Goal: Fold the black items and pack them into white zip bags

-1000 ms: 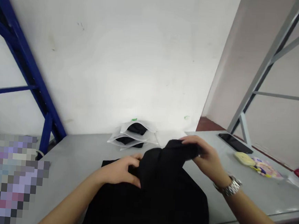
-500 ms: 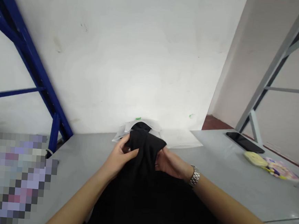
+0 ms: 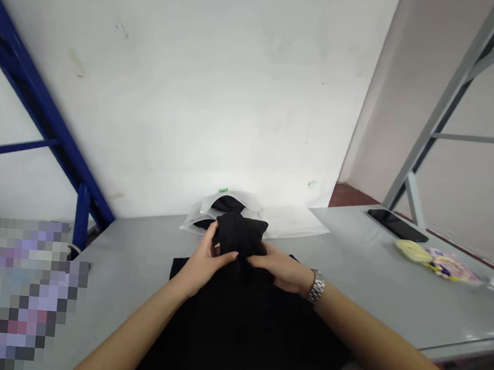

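Observation:
A black piece of cloth [image 3: 243,236] is bunched up between my two hands near the middle of the table; its exact kind does not show. My left hand [image 3: 207,256] grips its left side, the thumb in front and the fingers behind. On the right side my right hand [image 3: 281,267], below a silver wristwatch [image 3: 316,286], pinches it with the thumb toward the middle. More black fabric [image 3: 244,333] spreads below the hands to the table's front edge. Just beyond are frosted clear bags [image 3: 205,207] with black cloth [image 3: 227,204] inside.
A flat frosted bag [image 3: 293,223] lies against the white wall. To the right on the grey table [image 3: 352,261] are a black phone [image 3: 398,225], a pale yellow case [image 3: 413,251] and a pink beaded item [image 3: 452,265]. Blue metal framing [image 3: 58,136] stands at left.
My right thumb has come round to the front of the cloth, nearer my left thumb. The held cloth is now more folded and compact, and the fabric below lies flatter on the table.

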